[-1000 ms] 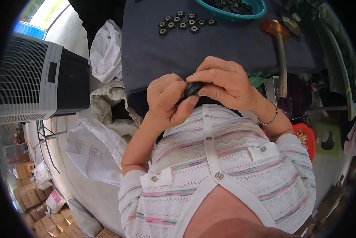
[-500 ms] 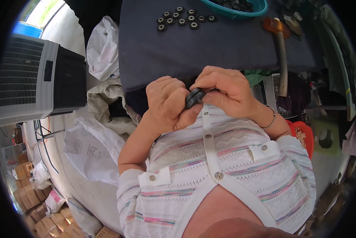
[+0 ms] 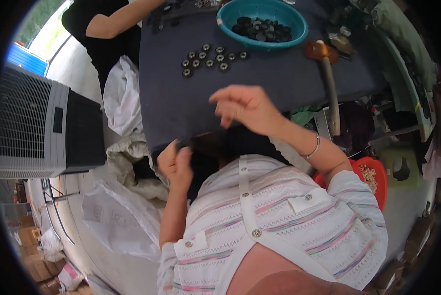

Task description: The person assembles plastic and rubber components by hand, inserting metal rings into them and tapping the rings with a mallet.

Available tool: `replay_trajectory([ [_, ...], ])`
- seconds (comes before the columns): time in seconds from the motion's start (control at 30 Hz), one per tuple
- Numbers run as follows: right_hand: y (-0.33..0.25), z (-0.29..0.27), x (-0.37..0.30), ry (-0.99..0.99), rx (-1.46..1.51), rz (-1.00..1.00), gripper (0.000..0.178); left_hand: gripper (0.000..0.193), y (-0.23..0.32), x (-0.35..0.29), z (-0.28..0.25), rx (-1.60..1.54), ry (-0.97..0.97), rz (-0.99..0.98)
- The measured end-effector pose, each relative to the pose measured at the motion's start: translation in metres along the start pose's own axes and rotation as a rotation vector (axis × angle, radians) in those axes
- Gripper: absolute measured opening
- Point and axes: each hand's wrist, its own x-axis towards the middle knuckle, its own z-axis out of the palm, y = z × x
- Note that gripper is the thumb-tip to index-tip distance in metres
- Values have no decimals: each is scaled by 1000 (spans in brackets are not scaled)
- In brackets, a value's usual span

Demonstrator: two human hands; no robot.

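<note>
My left hand [image 3: 174, 164] is closed near the table's front edge. Between its thumb and fingers is a small round black wheel [image 3: 184, 143], dark against the shadow and slightly blurred. Raised over the front part of the table, my right hand [image 3: 244, 105] has loosely bent fingers that stand apart, and nothing shows in it. Farther back, several black wheels with metal centres [image 3: 209, 63] lie in a loose group. Behind them to the right is a teal bowl [image 3: 299, 37] holding many black round pieces.
A mallet with an orange head [image 3: 321, 51] lies at the right, its handle past the table edge. Another person's arm [image 3: 114, 24] reaches in at the far left. Beside the table are a white sack [image 3: 124, 98] and a grey air cooler [image 3: 58, 118]. A red basin [image 3: 380, 177] stands right.
My hands have parted: the left went down and left with the black wheel, the right let go and rose over the table. The view has shifted, showing more of the bowl and another person's arm.
</note>
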Motion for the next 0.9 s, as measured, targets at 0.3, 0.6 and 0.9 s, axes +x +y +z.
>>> replay_trajectory([
  [0.3,-23,-179,118,362,-1357,-119,19,49,-153,-63,-139,463,374,-797],
  [0.6,4,-201,155,78,-1656,374,25,14,-73,32,-52,376,277,3],
  [0.9,-23,-186,130,280,-1317,238,22,23,-80,159,60,508,-69,152],
])
